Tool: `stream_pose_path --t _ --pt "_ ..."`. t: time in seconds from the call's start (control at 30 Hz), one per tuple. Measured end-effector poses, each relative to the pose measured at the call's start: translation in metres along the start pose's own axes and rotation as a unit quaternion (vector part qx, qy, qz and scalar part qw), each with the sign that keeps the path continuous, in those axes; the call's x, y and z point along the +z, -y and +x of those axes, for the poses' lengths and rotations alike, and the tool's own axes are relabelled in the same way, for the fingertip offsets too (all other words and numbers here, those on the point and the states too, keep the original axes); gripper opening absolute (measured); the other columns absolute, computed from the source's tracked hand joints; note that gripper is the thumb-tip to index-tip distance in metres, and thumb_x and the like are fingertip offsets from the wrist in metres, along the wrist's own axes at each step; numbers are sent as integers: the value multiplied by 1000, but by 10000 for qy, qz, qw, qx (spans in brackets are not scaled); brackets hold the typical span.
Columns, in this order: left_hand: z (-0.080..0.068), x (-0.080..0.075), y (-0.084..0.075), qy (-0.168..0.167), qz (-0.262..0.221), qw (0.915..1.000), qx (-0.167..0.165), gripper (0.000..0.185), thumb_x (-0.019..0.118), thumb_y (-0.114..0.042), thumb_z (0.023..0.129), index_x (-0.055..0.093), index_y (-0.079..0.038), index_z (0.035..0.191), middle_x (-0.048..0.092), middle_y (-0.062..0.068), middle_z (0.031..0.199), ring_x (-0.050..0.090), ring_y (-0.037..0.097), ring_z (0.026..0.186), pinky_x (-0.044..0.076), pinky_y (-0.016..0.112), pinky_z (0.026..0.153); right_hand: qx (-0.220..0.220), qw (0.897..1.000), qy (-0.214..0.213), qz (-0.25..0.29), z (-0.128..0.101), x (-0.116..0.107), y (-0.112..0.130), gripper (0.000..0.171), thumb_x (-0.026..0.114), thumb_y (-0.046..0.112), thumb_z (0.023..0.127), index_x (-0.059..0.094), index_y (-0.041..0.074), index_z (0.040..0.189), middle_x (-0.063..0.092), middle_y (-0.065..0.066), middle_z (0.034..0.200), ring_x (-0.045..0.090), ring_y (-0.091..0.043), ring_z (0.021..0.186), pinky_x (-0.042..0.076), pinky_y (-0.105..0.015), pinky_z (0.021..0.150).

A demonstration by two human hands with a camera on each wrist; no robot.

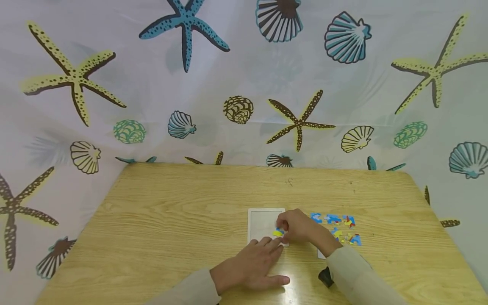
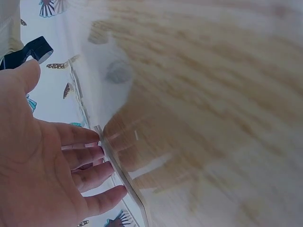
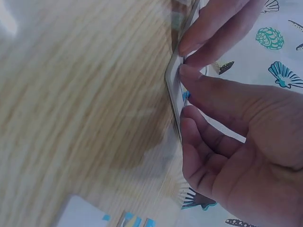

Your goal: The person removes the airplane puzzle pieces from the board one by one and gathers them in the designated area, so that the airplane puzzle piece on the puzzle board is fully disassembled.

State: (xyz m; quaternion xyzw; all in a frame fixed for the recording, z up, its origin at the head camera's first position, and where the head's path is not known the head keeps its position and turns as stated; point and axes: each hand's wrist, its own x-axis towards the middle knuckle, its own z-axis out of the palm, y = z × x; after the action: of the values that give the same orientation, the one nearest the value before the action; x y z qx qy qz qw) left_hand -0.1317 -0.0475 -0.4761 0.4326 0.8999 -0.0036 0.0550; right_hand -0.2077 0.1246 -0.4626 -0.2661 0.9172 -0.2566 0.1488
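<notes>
Pale wooden table (image 1: 160, 220) under both hands, backed by a white curtain (image 1: 244, 84) printed with starfish and shells. Right hand (image 1: 299, 226) curled over the near right corner of a white puzzle tray (image 1: 261, 222), fingertips pinching a small yellow-and-blue puzzle piece (image 1: 278, 232) and holding it against the tray's surface; piece directly beneath the fingertips, at the side of the hand facing the left hand. In the right wrist view, thumb and fingers (image 3: 199, 75) bent around the thin tray edge (image 3: 174, 90), a speck of blue (image 3: 186, 95) showing between them. Left hand (image 1: 253, 267) flat on the table just nearer the body than the tray, fingers straight and spread, tips touching the tray's near edge and close beside the right hand's fingers; nothing gripped. In the left wrist view, those fingertips (image 2: 97, 156) lying against the tray's rim (image 2: 118, 172). Loose puzzle pieces (image 1: 339, 228) in blue, yellow and red scattered on the table just past the right hand, on its outer side, away from the tray. Small black object (image 1: 325, 277) beside the right sleeve (image 1: 358, 275), near the forearm and well back from the fingers. Light-coloured sleeve also on the left arm (image 1: 190, 292).
</notes>
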Motion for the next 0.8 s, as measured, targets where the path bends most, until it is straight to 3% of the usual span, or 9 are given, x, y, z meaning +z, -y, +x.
stream_pose_path --t 0.2,0.43,0.8 --pt "-3 -3 1 83 -155 9998 -8 84 12 -68 83 39 -4 130 28 8 139 31 21 122 38 39 86 49 9999 143 20 1 0 1 27 76 5 62 60 10 84 52 -2 67 44 -11 59 38 -26 54" --pt "-8 -3 3 322 -723 9968 -60 84 15 -67 84 37 0 131 23 16 140 24 26 127 31 39 96 310 9989 322 -127 4 0 1 29 77 6 63 57 12 83 50 -1 69 44 -13 60 38 -28 55" --pt "-12 0 2 240 -859 9956 -280 85 16 -68 83 33 -2 134 19 21 141 19 32 128 30 42 96 198 9997 90 -88 4 -2 4 25 76 6 65 56 10 80 52 -1 71 45 -13 64 39 -29 59"
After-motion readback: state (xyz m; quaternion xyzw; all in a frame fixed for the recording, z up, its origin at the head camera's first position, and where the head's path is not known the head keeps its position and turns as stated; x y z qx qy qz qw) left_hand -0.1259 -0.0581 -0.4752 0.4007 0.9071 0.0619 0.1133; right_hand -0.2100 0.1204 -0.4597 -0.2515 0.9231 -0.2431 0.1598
